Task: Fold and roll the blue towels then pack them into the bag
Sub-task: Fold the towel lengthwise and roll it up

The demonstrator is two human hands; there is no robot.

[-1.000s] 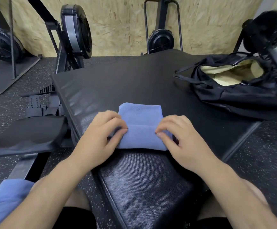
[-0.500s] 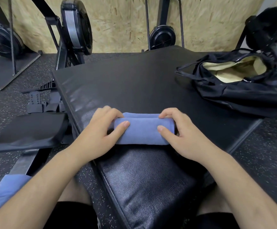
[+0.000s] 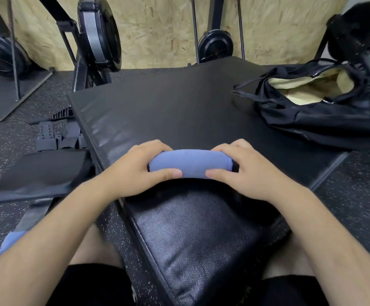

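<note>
A rolled blue towel (image 3: pixel 190 163) lies crosswise on the black pad (image 3: pixel 179 102), close to the pad's near edge, right where a textured black cushion (image 3: pixel 192 235) meets it. The roll is a tight, even cylinder lying flat, its long axis running left to right.

Both hands are closed on it, one at each end. The left hand (image 3: pixel 135 171) wraps the left end with its fingers curled over the far side and its thumb pressed along the near side. The right hand (image 3: pixel 246 171) mirrors this on the right end, thumb pointing inward along the front of the roll. The two thumb tips are near each other but apart, with bare towel between them.

A black bag (image 3: pixel 334 120) sits at the pad's far right corner, well apart from the towel, slumped on its side with its straps loose. Its mouth gapes open and faces up and toward the pad's centre; all that shows inside is a pale cream lining (image 3: pixel 301 93). How deep the bag goes, or what lies below the lining's visible folds, I cannot tell.

Off the pad, by the lower left edge of the view, part of another blue cloth (image 3: pixel 9 241) shows above the speckled floor (image 3: pixel 13 133). Black flywheel machines (image 3: pixel 100 34) stand along the wooden wall behind.
</note>
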